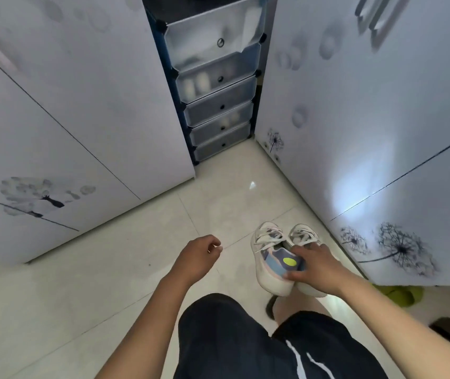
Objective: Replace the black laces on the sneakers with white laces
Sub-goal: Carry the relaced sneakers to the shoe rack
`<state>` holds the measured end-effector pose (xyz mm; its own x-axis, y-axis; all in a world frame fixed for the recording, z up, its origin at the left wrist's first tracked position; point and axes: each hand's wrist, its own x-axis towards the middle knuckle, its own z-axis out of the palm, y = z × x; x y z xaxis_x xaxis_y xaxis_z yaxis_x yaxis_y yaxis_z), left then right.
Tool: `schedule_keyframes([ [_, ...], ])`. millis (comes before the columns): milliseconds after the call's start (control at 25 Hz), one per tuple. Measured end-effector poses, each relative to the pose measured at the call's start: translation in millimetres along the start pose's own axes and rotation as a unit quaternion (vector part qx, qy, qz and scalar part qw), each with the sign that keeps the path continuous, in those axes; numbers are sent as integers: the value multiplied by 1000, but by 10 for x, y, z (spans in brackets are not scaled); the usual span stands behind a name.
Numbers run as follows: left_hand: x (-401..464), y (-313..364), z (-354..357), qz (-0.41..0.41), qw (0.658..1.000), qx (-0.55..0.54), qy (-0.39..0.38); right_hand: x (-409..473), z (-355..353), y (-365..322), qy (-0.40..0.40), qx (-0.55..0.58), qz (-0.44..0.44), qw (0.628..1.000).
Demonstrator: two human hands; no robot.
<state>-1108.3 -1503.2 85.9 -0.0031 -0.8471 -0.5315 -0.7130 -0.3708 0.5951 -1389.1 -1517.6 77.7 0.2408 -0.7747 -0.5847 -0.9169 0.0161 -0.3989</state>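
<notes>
My right hand (pixel 311 265) grips a pair of pale sneakers (pixel 269 258) by their collars, toes pointing away from me, above the tiled floor. White laces (pixel 269 236) run across both shoes; one shoe shows a blue and pink side with a yellow-green dot. The second sneaker (pixel 303 233) is partly hidden behind my hand. My left hand (pixel 200 254) hangs free to the left of the shoes, fingers loosely curled, holding nothing.
A tall stack of translucent shoe drawers (pixel 218 105) stands ahead between two white cabinet fronts (pixel 81 119) with dandelion prints. Pale floor tiles (pixel 136 269) lie below. Green slippers (pixel 399 292) and other shoes sit at lower right. My legs in dark shorts fill the bottom.
</notes>
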Motion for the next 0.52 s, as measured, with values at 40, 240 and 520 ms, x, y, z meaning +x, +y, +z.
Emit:
schedule_keyframes([
  [40, 191, 101, -25, -8, 1000, -8, 6, 198, -169, 41, -7, -3, -1, 1000],
  [240, 1287, 728, -22, -66, 994, -78, 27, 1471, -1194, 385, -52, -49, -53, 996],
  [520, 2676, 1287, -276, -97, 982, -153, 55, 2927, -2063, 442, -80, -129, -94, 984],
])
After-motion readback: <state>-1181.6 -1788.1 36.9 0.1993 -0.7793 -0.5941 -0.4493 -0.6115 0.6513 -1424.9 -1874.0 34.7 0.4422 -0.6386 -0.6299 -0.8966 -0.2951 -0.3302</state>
